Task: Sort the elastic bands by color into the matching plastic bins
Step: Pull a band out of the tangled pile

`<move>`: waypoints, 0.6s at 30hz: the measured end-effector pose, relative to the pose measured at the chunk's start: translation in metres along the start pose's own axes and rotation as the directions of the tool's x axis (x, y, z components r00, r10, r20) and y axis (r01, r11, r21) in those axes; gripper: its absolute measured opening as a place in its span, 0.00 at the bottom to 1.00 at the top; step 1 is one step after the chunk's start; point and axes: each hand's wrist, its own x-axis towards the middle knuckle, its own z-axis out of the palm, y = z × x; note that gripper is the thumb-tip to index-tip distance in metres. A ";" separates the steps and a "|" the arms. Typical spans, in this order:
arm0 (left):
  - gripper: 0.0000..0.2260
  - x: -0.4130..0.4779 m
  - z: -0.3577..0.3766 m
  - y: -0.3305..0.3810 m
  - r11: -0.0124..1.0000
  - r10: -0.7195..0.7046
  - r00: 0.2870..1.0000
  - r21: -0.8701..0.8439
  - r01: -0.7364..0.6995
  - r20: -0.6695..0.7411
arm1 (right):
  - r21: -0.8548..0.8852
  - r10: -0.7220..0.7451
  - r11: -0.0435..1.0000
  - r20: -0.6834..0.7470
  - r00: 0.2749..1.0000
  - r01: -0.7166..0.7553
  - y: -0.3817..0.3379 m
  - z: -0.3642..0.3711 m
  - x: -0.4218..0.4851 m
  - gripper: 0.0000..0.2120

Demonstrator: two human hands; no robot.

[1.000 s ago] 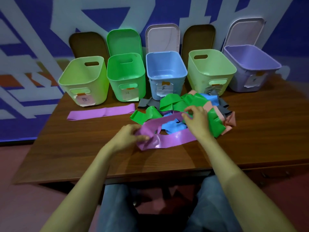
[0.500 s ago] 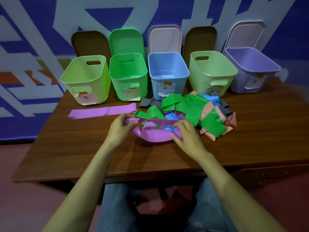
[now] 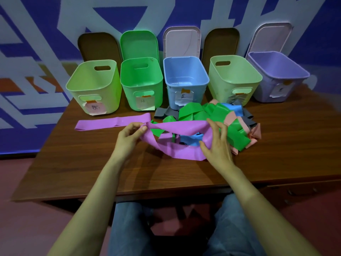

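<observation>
**A:** First entry, the wall?

**B:** Wall point(image 3: 55, 24): deep blue, painted with broad white bands and angular shapes. There is an orange patch point(image 3: 9, 85) at the far left.

**A:** Furniture?

**B:** Table point(image 3: 83, 163): one, rectangular, dark brown wood grain, standing before the wall, with a faint sheen on top. Beneath its right front edge is a wooden front point(image 3: 295, 193) with small dark handles.

**A:** Floor?

**B:** Floor point(image 3: 27, 228): dull reddish, matte.

**A:** Light?

**B:** Dim, with a bluish cast and deep shadow under the table.
</observation>
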 end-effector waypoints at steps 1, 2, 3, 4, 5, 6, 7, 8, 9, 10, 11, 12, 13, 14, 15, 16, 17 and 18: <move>0.05 0.002 0.001 0.001 0.998 0.000 1.000 -0.057 -0.001 -0.028 | 0.083 0.025 0.996 0.015 1.000 -0.026 -0.002 -0.002 0.005 0.33; 0.06 0.005 0.000 0.002 0.992 -0.009 0.998 -0.122 0.001 -0.067 | 0.200 0.071 0.976 0.065 0.995 -0.082 -0.004 -0.005 0.012 0.31; 0.06 0.009 -0.001 0.002 0.982 -0.032 0.992 -0.191 0.009 -0.119 | 0.329 0.127 0.929 0.139 0.982 -0.167 -0.005 -0.009 0.019 0.30; 0.07 0.012 -0.004 0.001 0.969 -0.067 0.982 -0.244 0.023 -0.174 | 0.443 0.186 0.856 0.214 0.959 -0.266 -0.006 -0.012 0.026 0.28; 0.07 0.015 -0.007 -0.002 0.965 -0.098 0.971 -0.261 0.038 -0.220 | 0.500 0.233 0.794 0.274 0.933 -0.345 -0.004 -0.015 0.031 0.28; 0.08 0.018 -0.010 -0.007 0.972 -0.119 0.962 -0.226 0.062 -0.246 | 0.466 0.247 0.800 0.319 0.915 -0.378 0.000 -0.016 0.035 0.29; 0.08 0.020 -0.012 -0.014 0.983 -0.130 0.959 -0.159 0.091 -0.253 | 0.341 0.223 0.871 0.365 0.904 -0.353 0.005 -0.016 0.037 0.30; 0.08 0.020 -0.014 -0.022 0.990 -0.137 0.959 -0.078 0.121 -0.250 | 0.181 0.178 0.943 0.430 0.885 -0.278 0.010 -0.016 0.037 0.31; 0.07 0.020 -0.016 -0.030 0.989 -0.142 0.960 -0.003 0.145 -0.240 | 0.056 0.134 0.981 0.496 0.858 -0.186 0.015 -0.014 0.034 0.32; 0.06 0.020 -0.018 -0.037 0.983 -0.148 0.961 0.067 0.168 -0.234 | -0.030 0.110 0.993 0.549 0.829 -0.112 0.020 -0.011 0.030 0.34; 0.05 0.018 -0.021 -0.044 0.972 -0.149 0.961 0.142 0.185 -0.235 | -0.087 0.100 0.994 0.576 0.811 -0.061 0.022 -0.008 0.024 0.36; 0.05 0.017 -0.024 -0.048 0.956 -0.139 0.960 0.218 0.194 -0.242 | -0.111 0.091 0.993 0.576 0.812 -0.033 0.025 -0.005 0.017 0.37; 0.05 0.016 -0.027 -0.051 0.941 -0.120 0.960 0.280 0.191 -0.251 | -0.098 0.068 0.995 0.552 0.831 -0.016 0.027 -0.002 0.009 0.38; 0.05 0.014 -0.029 -0.053 0.930 -0.098 0.960 0.320 0.181 -0.261 | -0.065 0.034 0.998 0.513 0.858 -0.001 0.029 0.000 0.002 0.37; 0.05 0.013 -0.030 -0.055 0.926 -0.075 0.961 0.340 0.166 -0.266 | -0.039 -0.004 0.999 0.460 0.888 0.025 0.031 0.001 -0.006 0.35; 0.05 0.012 -0.031 -0.055 0.923 -0.060 0.961 0.351 0.157 -0.270 | -0.026 -0.043 0.998 0.394 0.918 0.057 0.033 0.003 -0.013 0.32; 0.06 0.010 -0.031 -0.056 0.922 -0.052 0.962 0.358 0.150 -0.268 | -0.033 -0.073 0.995 0.327 0.942 0.089 0.037 0.004 -0.019 0.29; 0.06 0.009 -0.030 -0.055 0.917 -0.055 0.963 0.369 0.153 -0.262 | -0.053 -0.093 0.992 0.260 0.961 0.111 0.040 0.003 -0.024 0.26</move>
